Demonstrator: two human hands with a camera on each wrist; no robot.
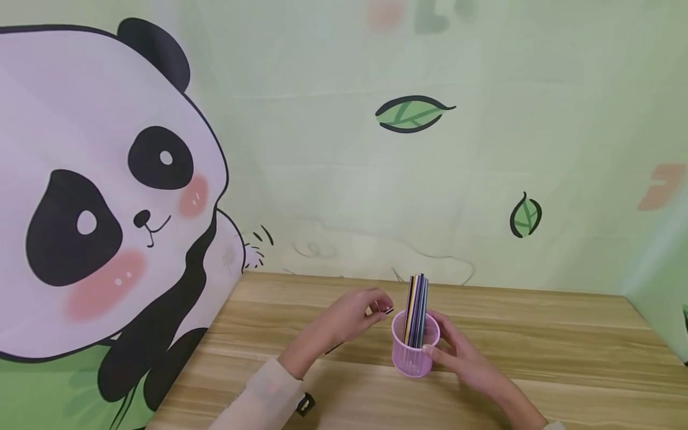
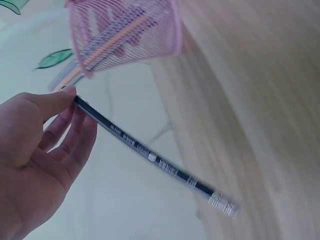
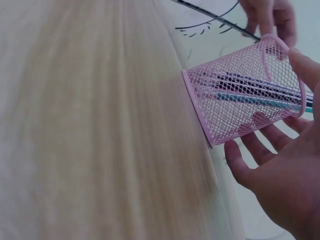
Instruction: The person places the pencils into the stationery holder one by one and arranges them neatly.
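A pink mesh pen cup (image 1: 411, 362) stands upright on the wooden table with several pencils (image 1: 416, 310) leaning in it. My right hand (image 1: 464, 358) grips the cup from its right side, thumb near the rim and fingers round the far side, as the right wrist view also shows on the mesh (image 3: 240, 100). To the left of the cup, my left hand (image 1: 357, 313) pinches a dark pencil (image 2: 145, 150) close to one end, between thumb and fingertips. The pencil slants down, its metal-banded end (image 2: 223, 204) pointing away from the hand. It is outside the cup.
The wooden table (image 1: 537, 334) runs back to a pale green backdrop (image 1: 322, 149) printed with leaves. A large printed panda (image 1: 177, 137) covers the left side. A small black piece (image 1: 305, 404) shows beside the left sleeve (image 1: 263, 394).
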